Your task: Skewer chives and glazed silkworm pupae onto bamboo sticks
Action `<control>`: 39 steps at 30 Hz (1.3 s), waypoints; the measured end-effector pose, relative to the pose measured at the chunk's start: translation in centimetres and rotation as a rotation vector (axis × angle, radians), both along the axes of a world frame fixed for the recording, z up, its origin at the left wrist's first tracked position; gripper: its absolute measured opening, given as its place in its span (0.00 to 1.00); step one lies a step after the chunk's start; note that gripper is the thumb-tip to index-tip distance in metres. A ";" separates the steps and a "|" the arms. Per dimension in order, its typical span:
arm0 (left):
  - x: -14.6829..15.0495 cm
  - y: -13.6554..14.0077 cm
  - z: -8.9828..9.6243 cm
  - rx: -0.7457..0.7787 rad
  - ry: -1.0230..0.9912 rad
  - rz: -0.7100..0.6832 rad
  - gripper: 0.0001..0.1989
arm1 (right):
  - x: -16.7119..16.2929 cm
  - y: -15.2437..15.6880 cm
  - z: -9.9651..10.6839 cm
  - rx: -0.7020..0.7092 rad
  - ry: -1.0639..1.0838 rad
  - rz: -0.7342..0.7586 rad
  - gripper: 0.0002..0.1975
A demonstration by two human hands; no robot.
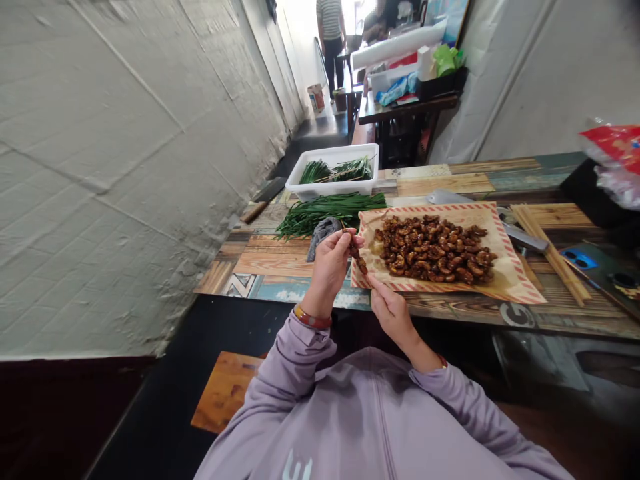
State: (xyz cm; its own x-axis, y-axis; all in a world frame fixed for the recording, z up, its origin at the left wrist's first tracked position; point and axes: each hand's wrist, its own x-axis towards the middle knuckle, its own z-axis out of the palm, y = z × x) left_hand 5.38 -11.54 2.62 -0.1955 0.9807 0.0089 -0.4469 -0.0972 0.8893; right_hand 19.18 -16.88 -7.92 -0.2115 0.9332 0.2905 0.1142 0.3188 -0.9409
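Between my two hands is a thin skewer [358,259] with small dark brown pieces of meat on it. My left hand [331,261] pinches its upper part, thumb against fingers. Lower down, the fingertips of my right hand [391,312] close on the skewer's bottom end, where a piece of meat sits. A heap of glossy brown meat pieces [435,250] lies just right of my hands on a sheet of paper with a red striped border [515,270]. Behind my left hand are a crumpled grey cloth [324,233] and a bundle of long green stalks [330,212].
A white tub [333,190] holds more green bundles with sticks across them. Loose bamboo skewers [553,257] and a knife [525,238] lie at the right, near a phone [605,270]. Another knife handle [254,212] is at the left edge. Someone in a striped shirt [330,20] stands far back.
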 end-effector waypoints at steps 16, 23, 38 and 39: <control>-1.3 0.7 0.0 0.038 -0.038 -0.029 0.15 | -0.1 0.0 -0.7 0.014 -0.023 0.006 0.22; -1.5 1.1 -0.3 0.035 -0.030 -0.026 0.15 | -0.2 0.0 -0.3 -0.023 -0.001 0.013 0.22; -2.4 -0.5 -2.9 -0.130 -0.013 -0.072 0.22 | -0.2 0.3 -0.7 -0.090 0.074 0.009 0.22; -2.3 -0.8 -3.3 -0.129 0.006 -0.089 0.21 | -0.3 0.3 -0.8 -0.089 0.077 0.012 0.23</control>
